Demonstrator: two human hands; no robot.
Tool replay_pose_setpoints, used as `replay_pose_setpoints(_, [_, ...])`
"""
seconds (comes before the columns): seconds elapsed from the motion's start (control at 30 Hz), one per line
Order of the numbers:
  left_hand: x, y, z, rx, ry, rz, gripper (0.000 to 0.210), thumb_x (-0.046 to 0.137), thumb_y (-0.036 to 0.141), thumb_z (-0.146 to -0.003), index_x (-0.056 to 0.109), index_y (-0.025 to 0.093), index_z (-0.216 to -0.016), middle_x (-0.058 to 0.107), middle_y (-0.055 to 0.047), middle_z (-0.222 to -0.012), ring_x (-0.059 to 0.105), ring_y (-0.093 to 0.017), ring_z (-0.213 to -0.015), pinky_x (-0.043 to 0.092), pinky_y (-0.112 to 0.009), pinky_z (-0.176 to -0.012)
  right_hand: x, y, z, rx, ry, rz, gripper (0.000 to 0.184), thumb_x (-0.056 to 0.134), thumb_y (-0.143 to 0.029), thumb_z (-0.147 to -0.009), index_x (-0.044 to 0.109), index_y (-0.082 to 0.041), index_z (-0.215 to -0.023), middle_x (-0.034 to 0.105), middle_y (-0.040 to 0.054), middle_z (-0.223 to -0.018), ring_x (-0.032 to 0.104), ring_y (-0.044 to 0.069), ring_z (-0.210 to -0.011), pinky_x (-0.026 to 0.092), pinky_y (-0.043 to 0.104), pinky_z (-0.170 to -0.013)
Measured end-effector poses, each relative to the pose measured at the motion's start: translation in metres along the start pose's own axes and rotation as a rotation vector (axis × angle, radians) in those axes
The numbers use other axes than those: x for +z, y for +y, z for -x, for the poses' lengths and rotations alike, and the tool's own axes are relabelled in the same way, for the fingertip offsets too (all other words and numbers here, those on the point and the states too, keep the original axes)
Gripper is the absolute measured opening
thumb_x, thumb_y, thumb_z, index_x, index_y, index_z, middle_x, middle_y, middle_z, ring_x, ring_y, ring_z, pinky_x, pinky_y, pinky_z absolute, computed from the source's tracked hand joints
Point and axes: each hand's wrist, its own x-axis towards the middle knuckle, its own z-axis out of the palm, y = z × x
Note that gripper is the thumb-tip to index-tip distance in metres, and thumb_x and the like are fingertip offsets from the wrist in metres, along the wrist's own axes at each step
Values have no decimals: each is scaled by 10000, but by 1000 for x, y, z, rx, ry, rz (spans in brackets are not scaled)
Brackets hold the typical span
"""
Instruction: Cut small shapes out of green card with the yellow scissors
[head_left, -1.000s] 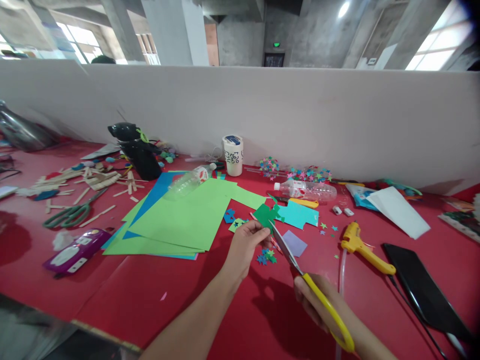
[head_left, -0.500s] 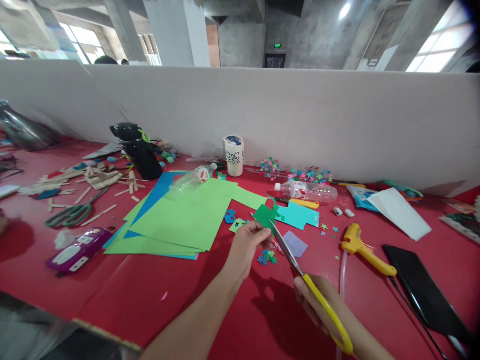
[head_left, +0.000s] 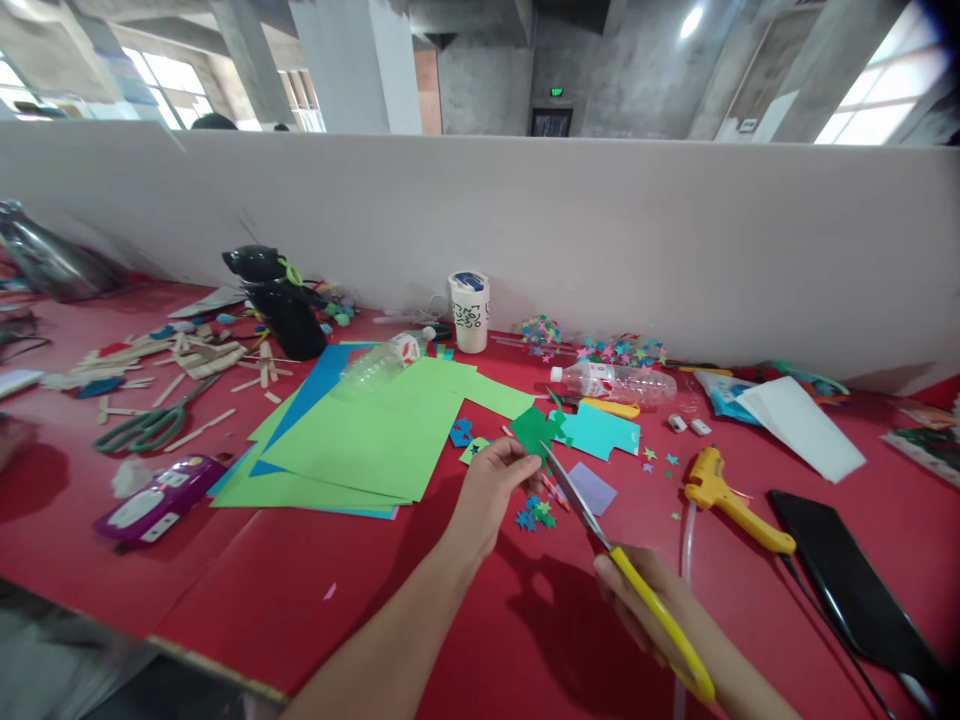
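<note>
Between thumb and fingers my left hand (head_left: 499, 485) pinches a piece of dark green paper (head_left: 531, 430) with a ragged cut edge on its right. My right hand (head_left: 637, 590) is closed around the yellow handle of a pair of scissors (head_left: 589, 512). The scissors point up and left, and their tips meet the paper's right side. Below the paper, small blue and green paper stars (head_left: 535, 514) lie on the red table (head_left: 337, 640). A purple paper square (head_left: 591, 487) and a turquoise sheet (head_left: 602, 432) lie just beyond the blades.
Green and blue sheets (head_left: 360, 440) are stacked to the left, with a clear bottle (head_left: 382, 362) on them. A yellow glue gun (head_left: 731, 500) and a black tablet-like slab (head_left: 847, 580) lie right. Behind stand a white cup (head_left: 470, 315) and a black flask (head_left: 285, 310).
The green paper has turned slightly in my left hand. My right hand and the scissors have shifted a little to the right, the tips still at the paper.
</note>
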Motion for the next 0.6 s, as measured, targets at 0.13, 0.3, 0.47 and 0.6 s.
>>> replay_pose_setpoints(0.13, [-3,3,0,18,-16,-34,146,617,262,-669,515,158,-649,563,18,-554,535,-100,-507,401,-225,-535,-3,1,-1,-19,1,-10,419,484,-584,-738,410,-201,-587,307,-114,-292,249,44,-218,172,152,-258])
replay_pose_setpoints(0.3, [-7,5,-2,56,-19,-48,120,591,264,-698,535,158,-697,554,21,-568,532,-97,-516,401,-231,-554,-6,5,-4,-28,-19,-12,413,484,-577,-742,383,-209,-584,305,-122,-290,261,47,-207,186,152,-241])
replay_pose_setpoints(0.47, [-9,7,-4,78,30,-26,144,599,276,-697,530,151,-710,557,13,-575,525,-92,-516,394,-221,-538,-4,4,-3,-37,-43,-12,409,491,-569,-743,388,-207,-581,287,-127,-276,255,46,-203,180,147,-244])
replay_pose_setpoints(0.6, [-6,6,-2,58,-6,50,165,603,299,-699,533,154,-731,576,2,-606,541,-102,-541,414,-235,-566,2,5,-1,-22,-17,-25,427,436,-603,-756,404,-202,-611,324,-116,-273,257,51,-202,191,151,-240])
